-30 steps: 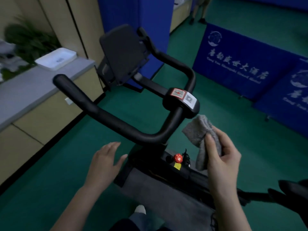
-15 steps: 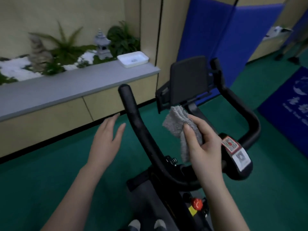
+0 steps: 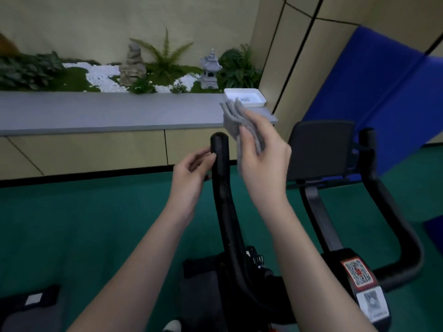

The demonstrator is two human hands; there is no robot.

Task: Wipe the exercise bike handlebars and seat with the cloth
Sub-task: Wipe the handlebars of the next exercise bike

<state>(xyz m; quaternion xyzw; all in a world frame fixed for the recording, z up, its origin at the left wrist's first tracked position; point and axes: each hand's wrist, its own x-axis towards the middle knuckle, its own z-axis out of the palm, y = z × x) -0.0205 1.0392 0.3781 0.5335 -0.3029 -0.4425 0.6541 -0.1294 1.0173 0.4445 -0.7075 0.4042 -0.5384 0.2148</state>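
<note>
Right grip closed on the grey cloth, thumb pinching it against the fingers, just right of the left handlebar tip. Left grip half-curled, fingertips touching the bar's left side; firm hold cannot be confirmed. White tray on far tabletop

Your grey cloth hangs crumpled just right of the black handlebar tip. That bar stands upright, curving down toward you.
</note>
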